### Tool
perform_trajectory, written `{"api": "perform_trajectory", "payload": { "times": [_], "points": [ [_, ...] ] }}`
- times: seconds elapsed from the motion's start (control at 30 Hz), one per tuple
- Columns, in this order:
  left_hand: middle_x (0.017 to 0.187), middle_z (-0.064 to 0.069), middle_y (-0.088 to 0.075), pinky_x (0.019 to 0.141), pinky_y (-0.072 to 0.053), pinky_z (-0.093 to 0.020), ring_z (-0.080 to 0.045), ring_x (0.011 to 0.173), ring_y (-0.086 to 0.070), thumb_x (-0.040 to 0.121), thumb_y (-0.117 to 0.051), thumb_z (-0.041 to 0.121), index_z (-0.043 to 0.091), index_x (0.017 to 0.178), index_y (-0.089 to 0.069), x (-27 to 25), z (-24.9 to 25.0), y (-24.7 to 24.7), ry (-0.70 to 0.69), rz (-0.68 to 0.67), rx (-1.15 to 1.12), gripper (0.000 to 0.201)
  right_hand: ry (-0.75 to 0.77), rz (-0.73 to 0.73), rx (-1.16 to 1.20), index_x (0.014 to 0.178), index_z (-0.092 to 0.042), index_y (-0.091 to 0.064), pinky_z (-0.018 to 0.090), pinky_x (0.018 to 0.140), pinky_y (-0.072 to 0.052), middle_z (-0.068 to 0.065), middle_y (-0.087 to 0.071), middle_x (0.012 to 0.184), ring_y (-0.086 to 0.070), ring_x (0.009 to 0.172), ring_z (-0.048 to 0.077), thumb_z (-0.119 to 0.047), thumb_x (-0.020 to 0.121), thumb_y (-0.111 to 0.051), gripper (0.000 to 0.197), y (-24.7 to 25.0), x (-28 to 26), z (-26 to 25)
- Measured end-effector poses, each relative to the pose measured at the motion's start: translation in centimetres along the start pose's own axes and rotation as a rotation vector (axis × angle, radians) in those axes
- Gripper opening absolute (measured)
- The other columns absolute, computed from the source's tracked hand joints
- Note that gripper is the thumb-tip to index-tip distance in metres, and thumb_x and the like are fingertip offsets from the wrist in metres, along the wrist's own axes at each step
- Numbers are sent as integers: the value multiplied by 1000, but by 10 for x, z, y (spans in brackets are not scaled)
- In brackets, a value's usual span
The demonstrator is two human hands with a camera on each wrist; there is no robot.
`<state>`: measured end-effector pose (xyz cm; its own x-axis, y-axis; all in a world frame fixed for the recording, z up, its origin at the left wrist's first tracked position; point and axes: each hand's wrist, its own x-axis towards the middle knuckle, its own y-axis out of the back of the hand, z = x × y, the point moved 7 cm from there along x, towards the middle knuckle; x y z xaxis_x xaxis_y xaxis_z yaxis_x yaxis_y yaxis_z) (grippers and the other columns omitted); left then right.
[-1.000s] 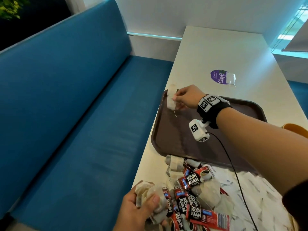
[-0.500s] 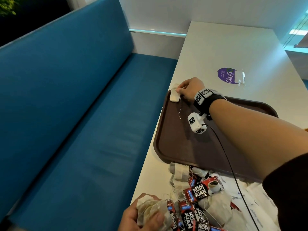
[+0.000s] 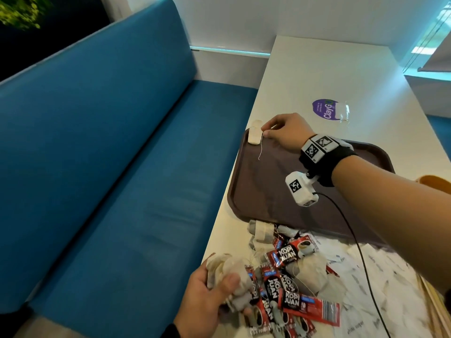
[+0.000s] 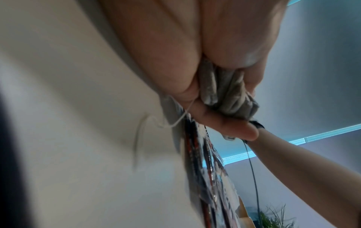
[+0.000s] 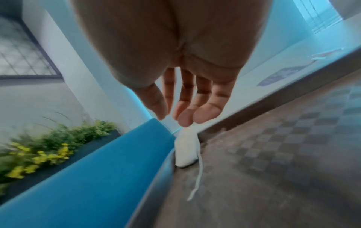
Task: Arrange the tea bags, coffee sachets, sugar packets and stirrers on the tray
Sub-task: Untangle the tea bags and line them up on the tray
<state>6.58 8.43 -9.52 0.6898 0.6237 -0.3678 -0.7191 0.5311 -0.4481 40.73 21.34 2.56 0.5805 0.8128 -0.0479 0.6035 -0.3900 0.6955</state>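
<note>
Since a second ago the tea bag (image 3: 255, 135) has been lowered from a raised pinch and set down in the far left corner of the tray (image 3: 273, 191), leaning against its rim. The right hand (image 3: 284, 134) is just beside it, fingers relaxed, fingertips (image 5: 187, 117) near or touching the bag's top; no grip is seen. First item judged placed; the rest lies in a heap on the bench (image 3: 341, 76). Bag: small, white, folded, string (image 5: 198, 177) trailing onto the tray. A bunch of tea bags (image 4: 228, 95) is gripped in the left hand (image 3: 207, 301).
</note>
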Motion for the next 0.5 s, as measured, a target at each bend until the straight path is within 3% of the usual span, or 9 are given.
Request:
{"api": "perform_trajectory", "payload": {
  "times": [0.07, 0.13, 0.23, 0.33, 0.5],
  "points": [
    [91, -19, -73, 63, -60, -43, -37, 79, -71, 52, -101, 30, 10, 102, -74, -3, 2, -7, 11, -70, -118, 60, 35, -66, 60, 97, -18, -77, 39, 82, -62, 7, -75, 94, -69, 76, 17, -21, 91, -74, 7, 5, -42, -20],
    [89, -22, -67, 57, -58, -39, -34, 71, -67, 63, -95, 18, -1, 108, -65, -6, 5, -13, -1, -139, -173, 58, 66, -136, 104, 98, -18, -77, 30, 74, -60, 3, -76, 90, -68, 72, 16, -22, 93, -73, 7, 7, -88, -37],
    [88, -22, -61, 53, -56, -37, -32, 68, -61, 72, -80, 1, -3, 109, -58, -8, 7, -13, -32, -139, -162, 43, 65, -221, 238, 95, -17, -77, 21, 60, -52, 0, -73, 83, -62, 64, 12, -16, 92, -74, 4, -1, -156, -46],
    [87, -21, -63, 51, -55, -36, -30, 67, -60, 75, -69, -6, -5, 113, -55, -9, 7, -13, -41, -98, -164, 40, -28, -285, 342, 95, -12, -75, 25, 58, -53, 1, -72, 78, -62, 63, 12, -12, 92, -74, 4, -24, -215, -31],
    [85, -22, -61, 48, -50, -31, -26, 56, -55, 74, -77, 0, -12, 116, -51, -12, 4, -12, -48, -85, -129, 52, -131, -260, 390, 109, -22, -73, 40, 72, -60, 8, -73, 102, -65, 70, 15, -17, 90, -77, 20, -61, -275, -1]
  ]
}}
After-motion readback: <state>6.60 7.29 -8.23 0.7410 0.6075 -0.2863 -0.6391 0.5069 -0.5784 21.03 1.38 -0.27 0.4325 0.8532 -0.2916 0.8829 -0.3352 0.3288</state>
